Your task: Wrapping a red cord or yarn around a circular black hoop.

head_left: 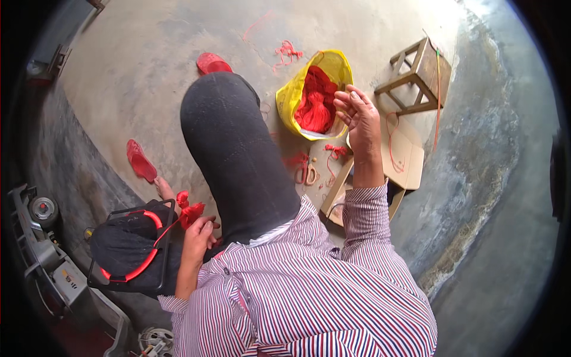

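My left hand [199,239] is closed at my lap, its fingers curled on red cord, most of which they hide. A bunched tassel of red cord [189,213] sticks out just beyond the fingers. From there a strand runs to a red ring [148,262] fixed on a black metal frame [132,290], which rests over my left leg. My right hand [358,116] is raised beside the yellow bag [287,102], fingers apart and loosely bent, with nothing visible in them. Inside the bag lie skeins of red cord [315,107].
Scissors [311,172] with orange handles lie on the floor by red cord scraps [335,152]. An open cardboard box [410,157] is below my right forearm. A wooden stool [419,77] stands far right. Red shoes [140,160] are near my legs; a grey machine [68,279] is at left.
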{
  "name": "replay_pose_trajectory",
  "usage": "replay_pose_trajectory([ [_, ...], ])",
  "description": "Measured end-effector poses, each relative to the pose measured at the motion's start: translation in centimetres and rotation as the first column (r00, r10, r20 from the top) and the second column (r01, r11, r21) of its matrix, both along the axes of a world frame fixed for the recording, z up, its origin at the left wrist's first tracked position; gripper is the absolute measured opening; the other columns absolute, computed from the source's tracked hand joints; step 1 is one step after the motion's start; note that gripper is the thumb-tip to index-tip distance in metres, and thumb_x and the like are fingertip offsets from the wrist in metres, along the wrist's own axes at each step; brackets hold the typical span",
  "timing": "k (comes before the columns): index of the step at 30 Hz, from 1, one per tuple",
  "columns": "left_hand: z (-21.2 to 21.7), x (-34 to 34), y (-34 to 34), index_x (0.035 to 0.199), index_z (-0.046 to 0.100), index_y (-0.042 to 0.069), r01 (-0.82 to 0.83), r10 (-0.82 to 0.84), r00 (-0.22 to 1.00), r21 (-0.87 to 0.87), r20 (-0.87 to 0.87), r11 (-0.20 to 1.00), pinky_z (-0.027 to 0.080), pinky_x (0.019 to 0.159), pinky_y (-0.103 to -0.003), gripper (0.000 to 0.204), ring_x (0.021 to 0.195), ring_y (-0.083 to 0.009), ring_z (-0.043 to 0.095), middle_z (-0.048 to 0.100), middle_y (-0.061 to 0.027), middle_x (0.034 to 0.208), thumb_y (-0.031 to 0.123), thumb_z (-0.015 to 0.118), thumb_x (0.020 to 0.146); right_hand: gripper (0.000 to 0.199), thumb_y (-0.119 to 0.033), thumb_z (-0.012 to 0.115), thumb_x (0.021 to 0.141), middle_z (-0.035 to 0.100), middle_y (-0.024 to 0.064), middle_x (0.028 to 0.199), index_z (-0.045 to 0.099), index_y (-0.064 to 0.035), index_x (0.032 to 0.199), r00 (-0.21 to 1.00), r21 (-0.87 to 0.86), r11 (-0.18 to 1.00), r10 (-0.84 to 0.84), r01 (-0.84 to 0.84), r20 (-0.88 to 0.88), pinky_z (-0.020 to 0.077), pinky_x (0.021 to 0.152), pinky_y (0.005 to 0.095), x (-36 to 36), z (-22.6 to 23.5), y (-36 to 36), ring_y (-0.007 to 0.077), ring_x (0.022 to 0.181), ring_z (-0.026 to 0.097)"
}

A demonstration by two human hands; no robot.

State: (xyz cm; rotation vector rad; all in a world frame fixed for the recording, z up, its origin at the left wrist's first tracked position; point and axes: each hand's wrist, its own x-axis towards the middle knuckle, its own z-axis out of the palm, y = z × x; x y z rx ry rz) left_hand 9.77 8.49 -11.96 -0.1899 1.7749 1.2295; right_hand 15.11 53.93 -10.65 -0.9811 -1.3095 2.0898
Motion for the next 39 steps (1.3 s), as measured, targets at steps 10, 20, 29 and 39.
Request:
replay_pose_trajectory([
  [10,0.0,-0.4,0.5,0.117,0.061,-0.003,0.041,-0.039,0.999,-0.099,0.024,0.994,0.04,0.048,-0.02,0.032,0.056,-0.006,0.052,0.068,-0.0067,0.093,0.021,0.054,0.097,0.047,-0.033,0.063,0.092,0.068,0.0064,0.107,0.057,-0.0027,0.128,0.712,-0.363,0.692,0.695,-0.624,0.101,0.0526,0.078,0.0307,4.6,-8.2,-7.7,0.0136,0.094,0.064],
  [20,-2.0,-0.7,-0.1,0.116,0.061,-0.002,0.13,-0.123,0.99,-0.12,0.064,0.984,0.04,0.046,-0.02,0.034,0.053,-0.0082,0.054,0.062,-0.0033,0.075,0.026,0.056,0.097,0.055,-0.04,0.069,0.079,0.066,0.0213,0.112,0.061,-0.0044,0.121,0.392,-0.023,0.49,0.723,-0.871,0.568,0.0496,0.089,0.0418,10.4,-29.5,-19.3,0.0369,0.106,0.062],
  [29,-5.3,-1.0,-2.8,0.106,0.061,0.004,0.025,-0.006,0.992,-0.148,0.124,0.989,0.038,0.04,-0.023,0.022,0.044,-0.0104,0.049,0.052,-0.0007,0.061,0.021,0.052,0.096,0.063,-0.021,0.074,0.066,0.065,0.0245,0.11,0.058,-0.0017,0.124,0.569,0.093,0.712,0.467,-0.696,0.677,0.0499,0.089,0.0421,11.2,-26.3,-18.8,0.0391,0.103,0.063],
  [39,-4.9,-0.8,-2.5,0.104,0.063,0.004,-0.02,0.025,0.999,-0.091,0.048,0.996,0.035,0.039,-0.023,0.023,0.044,-0.0072,0.043,0.047,0.0038,0.059,0.024,0.058,0.095,0.059,-0.017,0.068,0.066,0.065,0.0273,0.105,0.059,-0.0005,0.122,0.68,0.089,0.846,0.355,-0.526,0.641,0.0496,0.088,0.0433,12.4,-24.5,-19.0,0.0405,0.1,0.063],
])
